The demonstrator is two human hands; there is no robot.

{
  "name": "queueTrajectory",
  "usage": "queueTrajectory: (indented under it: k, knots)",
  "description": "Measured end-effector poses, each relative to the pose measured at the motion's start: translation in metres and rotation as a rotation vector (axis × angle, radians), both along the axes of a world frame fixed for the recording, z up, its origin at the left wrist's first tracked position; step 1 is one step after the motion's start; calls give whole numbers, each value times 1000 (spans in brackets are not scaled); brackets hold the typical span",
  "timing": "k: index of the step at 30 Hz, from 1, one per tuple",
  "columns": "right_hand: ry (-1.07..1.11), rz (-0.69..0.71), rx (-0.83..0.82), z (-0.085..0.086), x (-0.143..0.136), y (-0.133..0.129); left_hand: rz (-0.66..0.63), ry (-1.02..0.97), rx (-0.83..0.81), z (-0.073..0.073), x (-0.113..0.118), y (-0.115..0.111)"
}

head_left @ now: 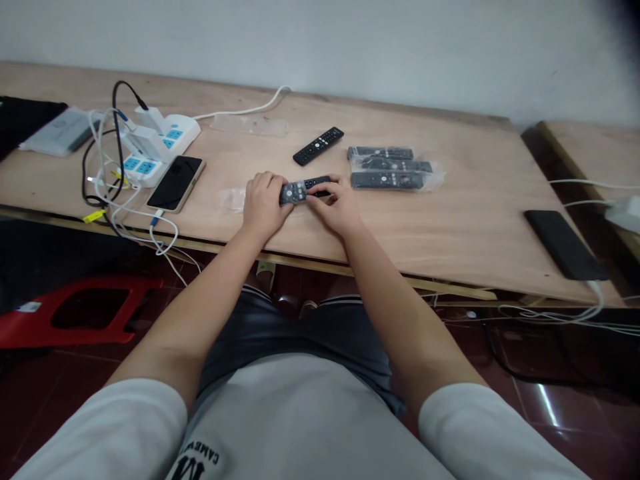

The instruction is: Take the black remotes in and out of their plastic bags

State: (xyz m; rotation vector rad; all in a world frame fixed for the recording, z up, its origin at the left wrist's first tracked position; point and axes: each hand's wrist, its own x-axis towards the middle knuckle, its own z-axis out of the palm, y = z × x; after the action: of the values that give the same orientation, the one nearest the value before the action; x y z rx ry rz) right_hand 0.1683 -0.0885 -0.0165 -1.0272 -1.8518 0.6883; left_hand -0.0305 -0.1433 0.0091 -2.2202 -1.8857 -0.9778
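Note:
Both hands are closed on a black remote control just above the table's front part. Clear plastic seems to cover its left portion, which looks greyer, while the right end looks bare and darker. My left hand grips the covered end, with a clear plastic sleeve showing on the table to its left. Thumb and fingers of my right hand pinch the other end. Behind them lies a bare black remote. To the right, several remotes in clear plastic lie side by side.
A white power strip with plugged-in chargers and tangled cables stands at left, beside a phone. Another clear plastic sleeve lies at the back. A black power bank or phone is at right. A red stool stands below the table.

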Motion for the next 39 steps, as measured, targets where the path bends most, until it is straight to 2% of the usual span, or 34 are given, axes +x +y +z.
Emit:
queueTrajectory:
  k: [29,39]
  knots:
    - [35,-19,-5,-1,2,4,-16,-2,3,-3,-1,1]
    - [66,-65,30,-8,-1,6,-33,12,-1,1,0,-1]
